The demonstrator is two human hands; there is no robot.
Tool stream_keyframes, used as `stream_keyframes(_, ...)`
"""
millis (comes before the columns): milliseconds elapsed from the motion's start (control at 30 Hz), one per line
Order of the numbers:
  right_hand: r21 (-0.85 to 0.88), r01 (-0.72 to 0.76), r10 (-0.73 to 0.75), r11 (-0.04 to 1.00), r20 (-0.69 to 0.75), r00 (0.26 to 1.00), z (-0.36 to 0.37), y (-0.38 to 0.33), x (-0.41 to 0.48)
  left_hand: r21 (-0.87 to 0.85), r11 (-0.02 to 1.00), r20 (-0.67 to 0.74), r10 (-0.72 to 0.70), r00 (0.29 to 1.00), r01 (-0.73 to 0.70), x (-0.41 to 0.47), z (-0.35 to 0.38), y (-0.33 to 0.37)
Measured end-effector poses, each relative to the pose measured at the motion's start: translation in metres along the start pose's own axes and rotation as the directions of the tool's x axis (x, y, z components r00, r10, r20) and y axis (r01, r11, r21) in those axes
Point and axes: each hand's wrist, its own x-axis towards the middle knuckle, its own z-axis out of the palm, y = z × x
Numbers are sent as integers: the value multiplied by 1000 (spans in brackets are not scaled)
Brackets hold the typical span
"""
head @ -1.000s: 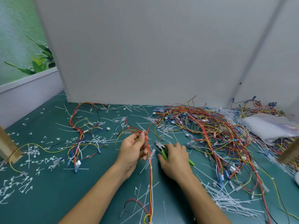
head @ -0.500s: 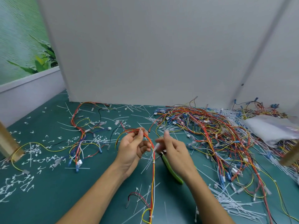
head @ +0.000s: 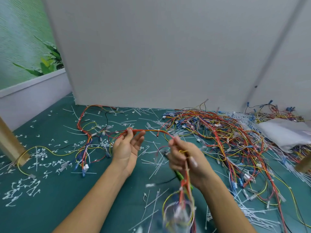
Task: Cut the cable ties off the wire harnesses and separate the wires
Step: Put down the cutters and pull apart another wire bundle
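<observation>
A red, orange and yellow wire harness (head: 149, 130) stretches between my two hands above the green table. My left hand (head: 126, 147) is raised palm up and pinches the harness at its fingertips. My right hand (head: 186, 161) grips the other stretch of the harness. Its loose end (head: 180, 209) hangs blurred toward the front. The green-handled cutters (head: 179, 176) lie on the table under my right hand. A large tangle of harnesses (head: 223, 133) covers the table's right half. A smaller bunch of wires (head: 87, 132) lies at the left.
Cut white cable ties (head: 154, 162) litter the green table (head: 58, 190), densest at front right. A clear plastic bag (head: 284, 132) lies at far right. Grey panels (head: 151, 56) wall the back. Wooden posts stand at the left (head: 8, 140) and right edge (head: 304, 163).
My right hand let go of the cutters, which now lie on the table, and took hold of the harness. Both hands lifted it and pulled it out sideways between them.
</observation>
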Motion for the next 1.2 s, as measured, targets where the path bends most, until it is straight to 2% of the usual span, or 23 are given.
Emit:
stream_keyframes(100,310,75,-6,948,-218,976,-13,-11,9,78,997,103,-28,994,20,-4,0,-6)
stream_keyframes(167,376,127,-9,918,-302,953,-23,-15,10,192,981,186,-38,982,2,-10,1,-14)
stream_keyframes(267,350,204,-46,914,-411,910,-34,-15,12,395,911,271,4,963,-115,-18,1,-23)
stream_keyframes(400,244,257,-100,935,-514,852,-39,-14,13,623,707,420,60,906,-335,-24,0,-25)
stream_keyframes(500,163,267,-135,950,-558,819,-39,-12,13,696,491,553,100,827,-525,-29,-2,-25)
stream_keyframes(600,115,283,-167,952,-577,799,-41,-13,13,694,400,606,124,785,-599,-35,-2,-26)
stream_keyframes(700,67,288,-194,955,-594,781,-41,-14,12,691,424,579,158,800,-585,-35,0,-25)
stream_keyframes(900,-23,249,-216,968,-581,785,-35,-13,10,633,561,518,206,830,-534,-27,-1,-23)
stream_keyframes(1200,-117,200,-231,973,-559,797,-31,-8,11,650,553,459,261,849,-521,-22,-5,-26)
